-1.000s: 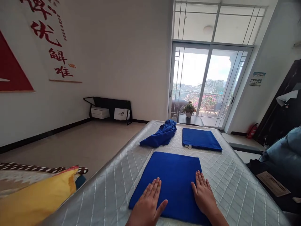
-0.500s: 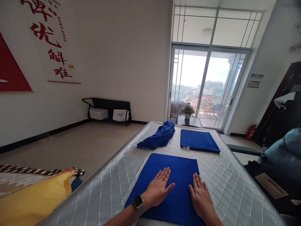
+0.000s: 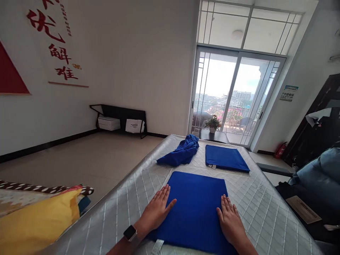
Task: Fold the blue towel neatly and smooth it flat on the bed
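A flat, folded blue cloth [image 3: 196, 209] lies in front of me on a quilted silver cover [image 3: 265, 219]. My left hand [image 3: 156, 209] rests flat along its left edge, fingers stretched out, with a watch [image 3: 130, 232] on the wrist. On the right edge lies my right hand [image 3: 230, 219], also flat, thumb apart from the fingers. A white tag [image 3: 157, 247] sticks out at the near left corner. Farther back are a crumpled blue cloth [image 3: 182, 153] and a second folded blue cloth [image 3: 226, 158] with a small white tag.
A yellow pillow [image 3: 39, 221] is at the lower left. On the right are a blue-grey padded item [image 3: 318, 173] and a brown label [image 3: 303, 209] on something dark. A potted plant [image 3: 213, 124] stands past the far edge, before glass doors. A black rack [image 3: 122, 118] stands by the wall.
My left hand has moved left, from the middle of the folded cloth to its left edge. The near tag now shows. My right hand stays at the right edge.
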